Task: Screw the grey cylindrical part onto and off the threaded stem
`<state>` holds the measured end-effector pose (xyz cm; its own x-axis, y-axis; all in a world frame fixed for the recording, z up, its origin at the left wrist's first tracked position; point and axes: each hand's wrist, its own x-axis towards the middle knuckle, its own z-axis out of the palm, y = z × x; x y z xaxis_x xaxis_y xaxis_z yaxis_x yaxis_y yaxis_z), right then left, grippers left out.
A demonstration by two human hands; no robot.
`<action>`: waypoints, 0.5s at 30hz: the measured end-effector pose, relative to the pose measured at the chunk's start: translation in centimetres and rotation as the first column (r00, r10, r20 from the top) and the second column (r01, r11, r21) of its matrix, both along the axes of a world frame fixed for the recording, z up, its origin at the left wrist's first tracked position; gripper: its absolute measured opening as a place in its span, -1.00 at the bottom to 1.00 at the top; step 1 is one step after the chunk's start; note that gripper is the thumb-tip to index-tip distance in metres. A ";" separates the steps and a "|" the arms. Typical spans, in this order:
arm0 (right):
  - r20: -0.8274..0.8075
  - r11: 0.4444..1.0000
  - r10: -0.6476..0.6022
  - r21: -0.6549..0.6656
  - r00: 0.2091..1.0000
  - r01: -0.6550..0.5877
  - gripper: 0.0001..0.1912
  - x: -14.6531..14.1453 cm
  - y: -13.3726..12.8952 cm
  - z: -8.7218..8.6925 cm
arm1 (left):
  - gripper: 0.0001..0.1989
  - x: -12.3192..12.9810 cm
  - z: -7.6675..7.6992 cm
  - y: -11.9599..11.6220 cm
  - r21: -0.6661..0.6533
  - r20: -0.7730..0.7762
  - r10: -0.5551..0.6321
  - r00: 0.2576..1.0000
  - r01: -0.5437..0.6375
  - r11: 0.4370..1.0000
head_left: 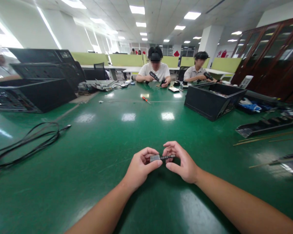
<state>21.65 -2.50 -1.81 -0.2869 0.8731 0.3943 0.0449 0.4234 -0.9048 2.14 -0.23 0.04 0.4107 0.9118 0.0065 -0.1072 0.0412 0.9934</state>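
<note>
Just above the green table, my left hand (142,165) pinches a small grey block with a dark ribbed stem (155,158) between thumb and fingers. The stem points right, and its tip lies in front of the curved fingers of my right hand (182,162). That hand has thumb and fingers apart, with a gap around the stem's end; it grips nothing that I can see. What kind of part the block and stem are, I cannot make out.
Black cables (42,143) lie coiled at left. Computer cases stand at left (56,94) and right (210,100). A red screwdriver (145,99) lies mid-table. Thin rods (266,138) and a dark metal tray (266,126) are at right. Two people work across the table.
</note>
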 end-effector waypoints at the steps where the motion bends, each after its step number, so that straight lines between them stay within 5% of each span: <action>1: 0.022 0.999 -0.029 0.019 0.999 0.028 -0.47 0.0 -0.1 0.1 | -0.65 0.0 0.0 0.0 0.001 0.006 0.024 1.000 -0.024 1.000; 6: 0.181 0.977 -0.175 0.152 0.968 0.148 -0.55 -0.4 -0.5 0.6 | -0.69 0.1 0.2 0.0 0.020 -0.029 0.071 0.997 -0.070 0.997; 15: 0.254 0.942 -0.250 0.287 0.934 0.174 -0.81 -0.7 -0.7 1.2 | -0.68 0.3 -0.1 0.2 0.050 -0.059 0.050 0.997 -0.047 0.998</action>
